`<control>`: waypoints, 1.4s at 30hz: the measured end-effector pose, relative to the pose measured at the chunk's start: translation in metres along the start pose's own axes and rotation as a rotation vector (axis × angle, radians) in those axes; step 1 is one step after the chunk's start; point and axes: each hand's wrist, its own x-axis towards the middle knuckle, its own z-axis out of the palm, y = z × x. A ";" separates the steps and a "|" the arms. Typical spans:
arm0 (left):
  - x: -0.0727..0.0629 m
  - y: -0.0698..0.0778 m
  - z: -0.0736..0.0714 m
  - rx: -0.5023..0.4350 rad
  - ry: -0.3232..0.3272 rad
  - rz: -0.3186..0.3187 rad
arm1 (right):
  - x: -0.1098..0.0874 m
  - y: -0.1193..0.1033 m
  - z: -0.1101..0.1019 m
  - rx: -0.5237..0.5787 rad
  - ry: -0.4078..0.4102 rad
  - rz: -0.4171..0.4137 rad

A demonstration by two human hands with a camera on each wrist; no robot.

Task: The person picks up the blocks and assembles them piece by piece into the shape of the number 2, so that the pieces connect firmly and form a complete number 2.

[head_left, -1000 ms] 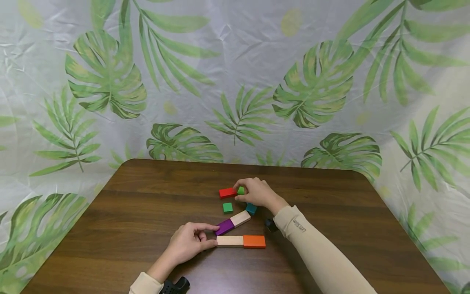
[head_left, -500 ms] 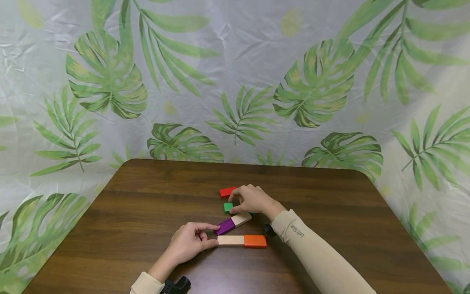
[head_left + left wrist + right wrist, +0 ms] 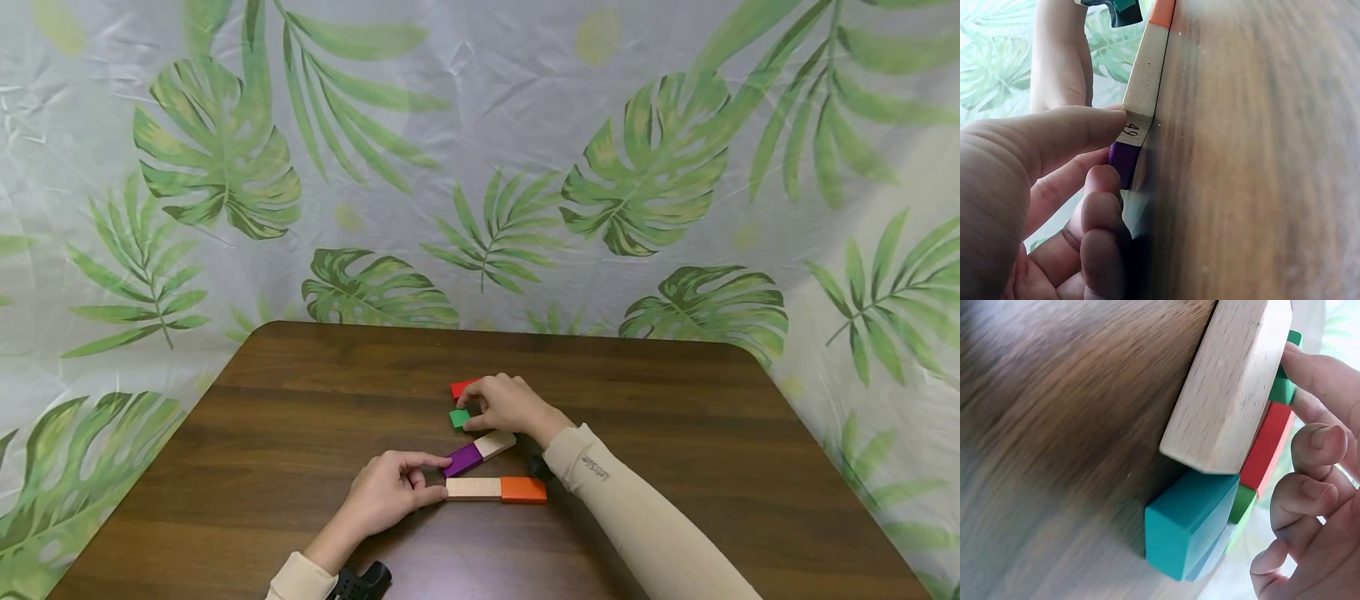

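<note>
My left hand (image 3: 384,492) rests at the left ends of two wooden strips, holding them there between thumb and index finger. One strip lies straight, plain wood (image 3: 472,489) with an orange end (image 3: 523,490); the other slants up and right, with a purple end (image 3: 462,459) and a plain far part (image 3: 495,445). In the left wrist view the thumb meets the wood end marked 49. My right hand (image 3: 512,405) pinches a small green block (image 3: 459,419) just behind the slanted strip. A red block (image 3: 462,388) lies behind, partly covered by that hand.
A teal block (image 3: 1188,512) stands by the plain end of the slanted strip in the right wrist view, hidden in the head view. A light green block (image 3: 1244,504) shows beyond it. The brown table (image 3: 315,375) backs onto a leaf-print cloth (image 3: 510,167).
My right hand has come from beside the red and light green blocks towards me and left, onto the green block, which has shifted slightly left. My left hand stays in place.
</note>
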 end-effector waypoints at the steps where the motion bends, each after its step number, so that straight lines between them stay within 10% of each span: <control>1: 0.000 0.000 0.000 0.001 0.001 0.001 | 0.001 -0.001 0.000 -0.001 0.001 -0.002; 42: 0.000 0.000 -0.001 0.018 -0.002 0.014 | 0.026 -0.023 0.010 -0.095 0.025 0.080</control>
